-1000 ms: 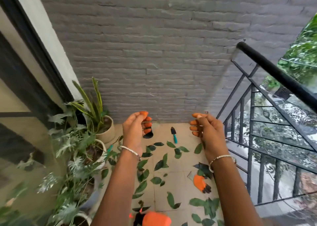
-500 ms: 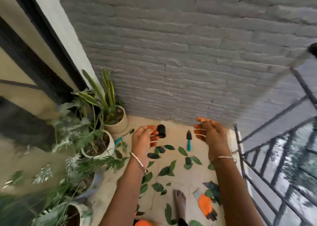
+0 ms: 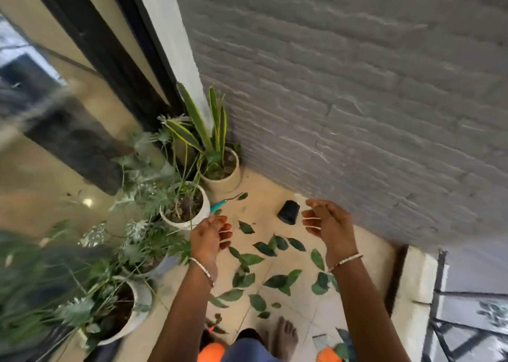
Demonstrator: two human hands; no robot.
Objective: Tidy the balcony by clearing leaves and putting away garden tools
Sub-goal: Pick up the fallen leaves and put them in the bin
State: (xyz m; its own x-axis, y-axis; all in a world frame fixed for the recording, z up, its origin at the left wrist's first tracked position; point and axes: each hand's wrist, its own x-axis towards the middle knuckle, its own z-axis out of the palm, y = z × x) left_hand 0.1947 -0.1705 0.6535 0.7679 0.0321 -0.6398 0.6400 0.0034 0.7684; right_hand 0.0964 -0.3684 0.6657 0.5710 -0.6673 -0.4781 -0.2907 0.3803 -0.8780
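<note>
Several green leaves [image 3: 265, 249] lie scattered over the beige tiled balcony floor [image 3: 264, 196]. My left hand [image 3: 209, 238] hovers above them near the white pots, fingers loosely curled, holding nothing. My right hand [image 3: 328, 224] is raised beside the grey brick wall, fingers relaxed and empty. A small black pot [image 3: 288, 212] lies tipped over on the floor between my hands. A teal-handled tool [image 3: 220, 203] lies by the pots. An orange glove [image 3: 327, 354] shows at the bottom edge, another orange item [image 3: 211, 352] beside it.
Potted plants line the left side: a cream pot [image 3: 228, 180] in the corner, a white pot [image 3: 192, 216], another white pot [image 3: 137, 306] nearer me. The grey brick wall [image 3: 357, 114] stands ahead, a metal railing [image 3: 445, 306] on the right. My bare foot [image 3: 286, 337] stands on the tiles.
The view has swung left and down, so the railing and the blue trowel have left or slipped out of sight. Both hands stay raised and empty, now spread a little wider.
</note>
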